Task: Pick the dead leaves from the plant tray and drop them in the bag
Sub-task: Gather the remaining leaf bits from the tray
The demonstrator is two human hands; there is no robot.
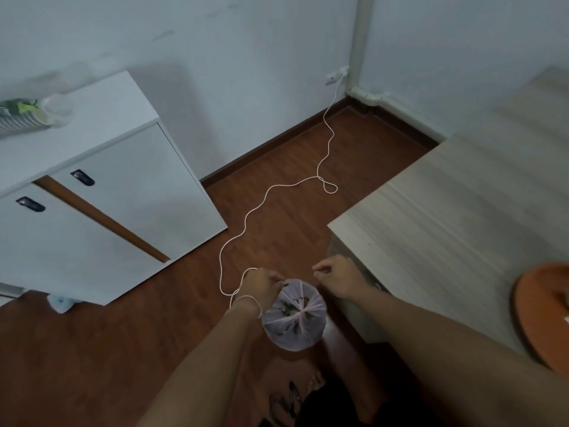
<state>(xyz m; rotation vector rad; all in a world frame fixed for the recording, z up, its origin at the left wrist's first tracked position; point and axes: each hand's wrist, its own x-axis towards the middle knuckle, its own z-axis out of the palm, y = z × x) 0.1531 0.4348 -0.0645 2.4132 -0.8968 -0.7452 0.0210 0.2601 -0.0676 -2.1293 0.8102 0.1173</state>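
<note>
While the left hand (261,283) pinches the rim of the bag (294,315) on its left side, the right hand (337,280) hangs loosely curled and empty just beside the rim's right side. The bag hangs below and between both hands, over the floor (292,211), and the left hand is the nearer one. It is thin, pale and half transparent, with dark leaves (291,311) at the bottom.

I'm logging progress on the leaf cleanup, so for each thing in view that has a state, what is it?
Bag: hanging from the left hand, dark leaf bits inside.
Left hand: grip closed on the bag's top.
Right hand: empty, fingers loosely curled, just beside the bag.
White cable: plugged into the wall socket, trailing loose across the floor.
Cabinet doors: shut.
</note>
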